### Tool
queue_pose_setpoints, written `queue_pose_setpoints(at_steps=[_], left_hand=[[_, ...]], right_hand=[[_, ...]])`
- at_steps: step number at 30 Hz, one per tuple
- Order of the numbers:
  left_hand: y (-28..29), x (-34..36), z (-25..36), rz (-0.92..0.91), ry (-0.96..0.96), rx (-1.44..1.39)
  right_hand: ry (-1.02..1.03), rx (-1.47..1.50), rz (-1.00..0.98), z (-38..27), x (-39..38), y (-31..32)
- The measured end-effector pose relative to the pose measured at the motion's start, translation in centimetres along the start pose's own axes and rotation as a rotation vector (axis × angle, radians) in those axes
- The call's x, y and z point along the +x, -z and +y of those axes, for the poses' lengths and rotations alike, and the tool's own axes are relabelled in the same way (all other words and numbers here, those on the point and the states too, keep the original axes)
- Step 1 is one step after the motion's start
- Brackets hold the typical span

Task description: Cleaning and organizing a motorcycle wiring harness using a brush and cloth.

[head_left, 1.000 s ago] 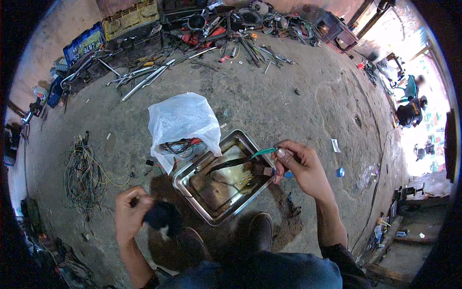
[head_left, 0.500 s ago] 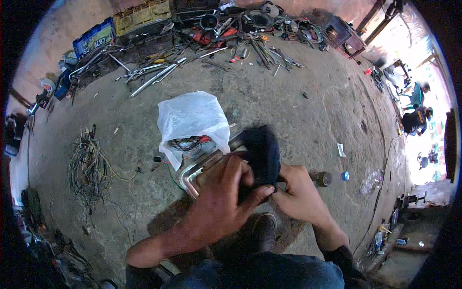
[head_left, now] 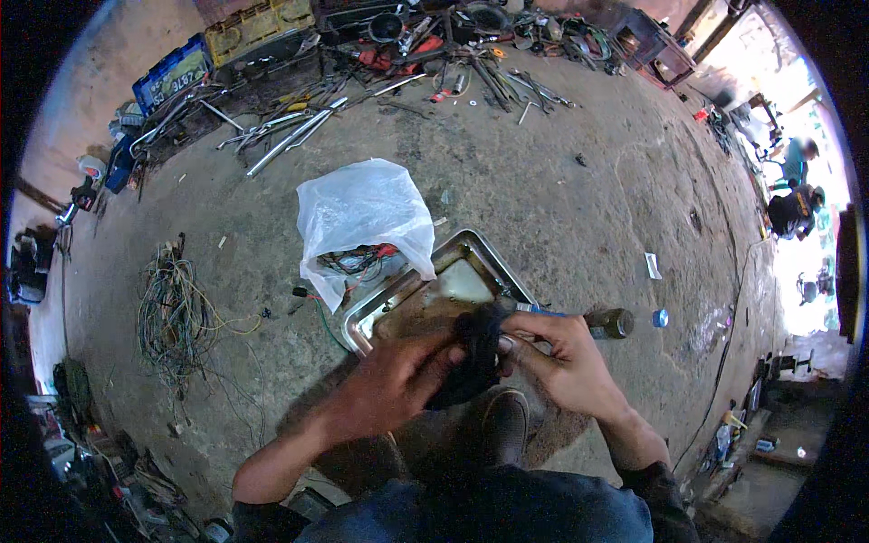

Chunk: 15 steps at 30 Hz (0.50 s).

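A black cloth (head_left: 471, 366) is bunched between my two hands, over the near side of a shallow metal tray (head_left: 495, 260). My left hand (head_left: 398, 380) grips the cloth from the left, its fingers curled into the folds. On the other side my right hand (head_left: 566, 366) pinches the cloth's edge between thumb and fingers. Brownish stains mark the tray's floor, and its near edge is hidden by my hands and the cloth. A whitish plastic bag (head_left: 367, 213) touches the tray's far left side, with wires and red clips (head_left: 385, 250) showing at its mouth.
Right of my right hand lies a dark bottle (head_left: 611, 323), with a blue cap (head_left: 661, 318) beside it. A tangle of wires (head_left: 172, 308) is on the floor at left. Wrenches and bars (head_left: 294, 140) line the far wall. Two people (head_left: 795, 213) are outside at right.
The cloth has come down toward me and bunched up; before, it stood spread above my hands. More of the tray shows now. My hands have moved slightly.
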<state>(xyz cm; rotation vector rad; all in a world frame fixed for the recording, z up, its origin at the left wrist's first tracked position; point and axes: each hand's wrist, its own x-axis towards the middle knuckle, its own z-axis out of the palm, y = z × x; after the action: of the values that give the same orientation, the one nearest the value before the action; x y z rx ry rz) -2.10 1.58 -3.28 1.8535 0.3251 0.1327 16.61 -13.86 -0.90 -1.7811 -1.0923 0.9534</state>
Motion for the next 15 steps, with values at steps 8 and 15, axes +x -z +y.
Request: queue_pose_setpoints(at_steps=[8, 15], left_hand=[[1.4, -1.7, -5.9, 0.394, 0.419, -0.985], [-1.3, -0.9, -3.0, 0.333, -0.131, -0.136]], right_hand=[[-0.144, 0.341, 0.107, 1.1, 0.2, 1.8], [-0.108, 0.436, 0.022, 1.0, 0.9, 0.0]])
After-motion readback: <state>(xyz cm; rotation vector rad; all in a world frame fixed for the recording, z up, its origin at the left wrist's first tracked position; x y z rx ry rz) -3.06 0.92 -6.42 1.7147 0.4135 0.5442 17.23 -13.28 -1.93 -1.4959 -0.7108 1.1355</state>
